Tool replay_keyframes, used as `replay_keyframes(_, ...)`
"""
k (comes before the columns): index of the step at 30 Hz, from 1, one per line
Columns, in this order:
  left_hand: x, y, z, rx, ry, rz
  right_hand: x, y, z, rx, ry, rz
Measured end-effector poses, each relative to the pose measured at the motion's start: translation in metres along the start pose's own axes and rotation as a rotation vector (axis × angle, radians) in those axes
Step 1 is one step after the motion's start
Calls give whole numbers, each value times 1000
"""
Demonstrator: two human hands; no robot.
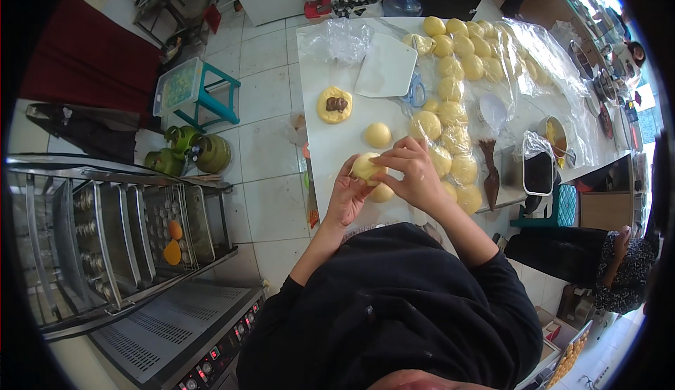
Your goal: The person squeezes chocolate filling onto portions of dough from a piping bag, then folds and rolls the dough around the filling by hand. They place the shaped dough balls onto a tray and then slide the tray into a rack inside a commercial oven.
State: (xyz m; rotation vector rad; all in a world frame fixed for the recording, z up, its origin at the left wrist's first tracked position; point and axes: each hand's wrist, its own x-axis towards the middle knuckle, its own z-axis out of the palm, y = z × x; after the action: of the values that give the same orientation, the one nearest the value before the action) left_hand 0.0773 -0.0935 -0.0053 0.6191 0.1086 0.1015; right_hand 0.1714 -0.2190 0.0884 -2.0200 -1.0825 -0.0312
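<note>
Between my two hands, above the near edge of the white table (330,147), is a pale yellow dough ball (366,168). My left hand (346,196) cups it from the left and below. The fingers of my right hand (410,172) pinch its right side. One dough ball (377,135) lies just beyond my hands, and another (381,193) is partly hidden beneath them. Farther left lies a flattened dough round (335,104) with dark brown filling on top. Rows of dough balls (450,90) under clear plastic sheet fill the table to the right.
A white board (387,66) and blue-handled scissors (418,91) lie at the back. On the right are a brown-filled piping bag (490,172) and a metal tin (538,172). A tray rack (133,228) and an oven (176,334) stand left. Another person (598,260) is at right.
</note>
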Motion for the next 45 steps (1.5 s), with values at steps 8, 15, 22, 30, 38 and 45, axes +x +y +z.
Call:
replay_keyframes(8,4,10,18,-324,24,-178,4,8,0,-57,-60,-255)
replay_keyframes(15,1,6,16,-88,86,-25,-17,4,17,-41,1,124)
replay_keyframes(22,0,4,5,-182,39,-20,-7,-1,12,-12,60,64)
replay_keyframes(30,-2,10,16,-322,-53,-283,3,9,-1,39,-108,-254)
replay_keyframes(38,1,6,8,-73,5,-39,-8,6,18,136,-1,157)
replay_keyframes(45,-1,7,-9,-119,-37,-105,-8,18,32,374,3,269)
